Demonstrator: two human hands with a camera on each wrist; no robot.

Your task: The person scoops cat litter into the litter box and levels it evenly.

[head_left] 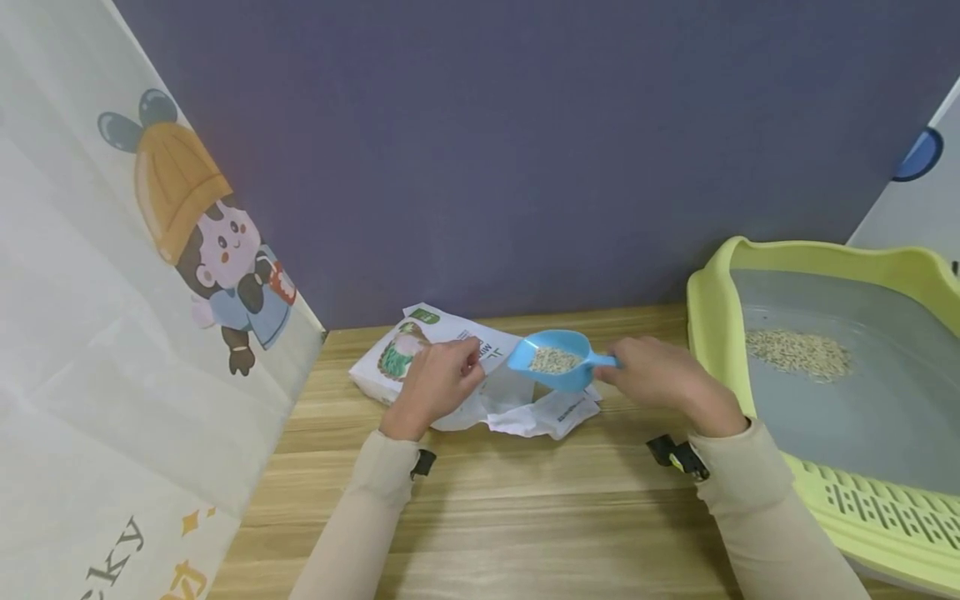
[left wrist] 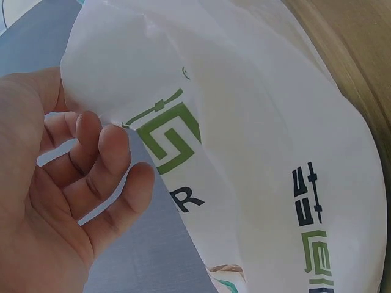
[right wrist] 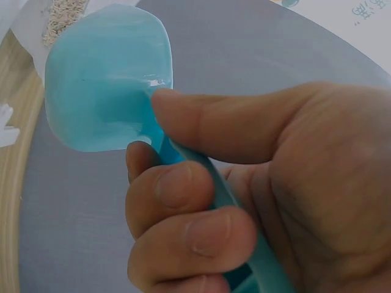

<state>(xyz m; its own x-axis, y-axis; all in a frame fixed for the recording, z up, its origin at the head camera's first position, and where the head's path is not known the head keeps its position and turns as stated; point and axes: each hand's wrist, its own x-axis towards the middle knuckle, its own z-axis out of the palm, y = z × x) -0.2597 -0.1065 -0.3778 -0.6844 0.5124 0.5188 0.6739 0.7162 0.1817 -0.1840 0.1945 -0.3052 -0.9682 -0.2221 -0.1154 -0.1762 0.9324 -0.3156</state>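
A blue litter scoop [head_left: 574, 380] carries a small heap of pale pellets [head_left: 554, 360] above the open end of a white printed bag [head_left: 491, 342]. My right hand [head_left: 660, 372] grips the scoop's handle, thumb along the top and fingers curled underneath, as the right wrist view shows the handle [right wrist: 259, 259]. With thumb and index finger, my left hand [left wrist: 67, 177] pinches the edge of the bag's opening and raises that side; its other fingers are loosely bent. The bag lies on its side on the wooden table, and loose pellets [right wrist: 64, 21] show in its mouth.
To the right stands a litter box with a yellow-green rim [head_left: 716, 312] and grey base, holding a patch of pellets [head_left: 798, 354]. A dark panel [head_left: 525, 167] rises behind the wooden table [head_left: 525, 517]. A white wall with a cartoon figure [head_left: 232, 250] borders the left.
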